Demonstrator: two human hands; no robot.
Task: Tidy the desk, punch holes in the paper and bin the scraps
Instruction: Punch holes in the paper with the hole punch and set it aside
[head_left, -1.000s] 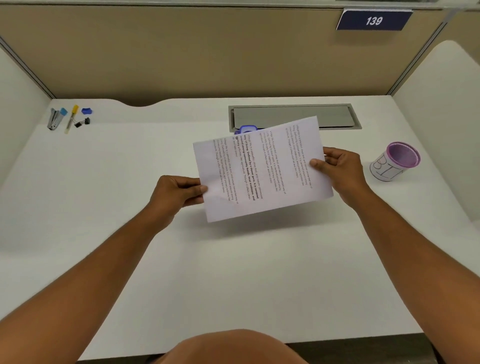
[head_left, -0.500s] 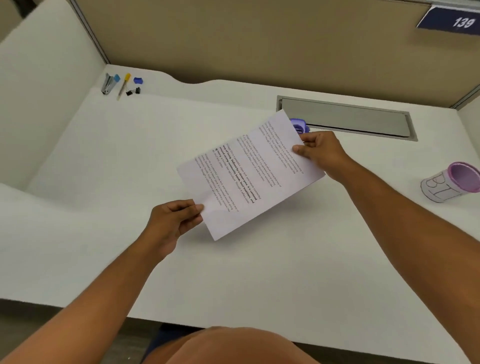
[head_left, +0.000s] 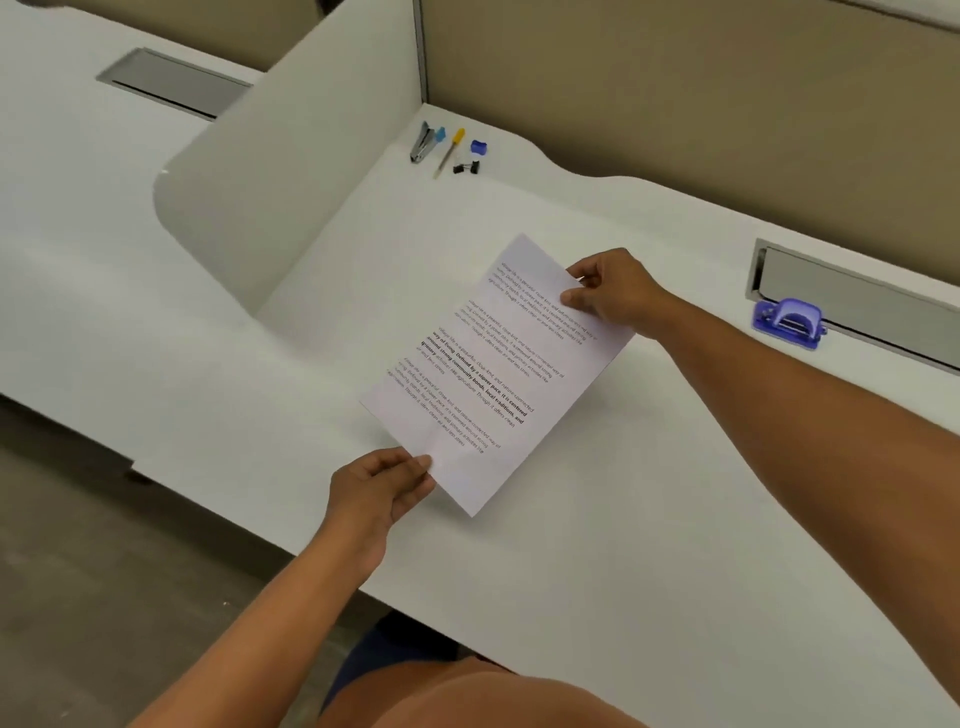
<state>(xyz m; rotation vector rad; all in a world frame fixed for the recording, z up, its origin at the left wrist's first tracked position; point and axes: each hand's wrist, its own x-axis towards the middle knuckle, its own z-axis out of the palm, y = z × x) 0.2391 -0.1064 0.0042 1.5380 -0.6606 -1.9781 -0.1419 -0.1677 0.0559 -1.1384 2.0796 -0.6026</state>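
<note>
A printed sheet of paper (head_left: 493, 374) hangs just above the white desk (head_left: 649, 519), turned diagonally. My left hand (head_left: 382, 488) pinches its near lower edge. My right hand (head_left: 613, 288) pinches its far upper edge. A purple hole punch (head_left: 789, 322) sits on the desk at the right, against a grey cable tray (head_left: 857, 296), well clear of the paper and both hands.
In the desk's far left corner lie a stapler (head_left: 422, 143), a yellow-capped pen (head_left: 450, 151), a blue sharpener (head_left: 479, 147) and black binder clips (head_left: 466, 167). A white side divider (head_left: 291, 171) bounds the desk on the left, a beige partition (head_left: 675, 78) behind. Grey floor (head_left: 104, 571) shows lower left.
The view has swung left, so the purple cup left the frame and the hole punch is uncovered. The paper has been turned more diagonal and carried leftward in both hands.
</note>
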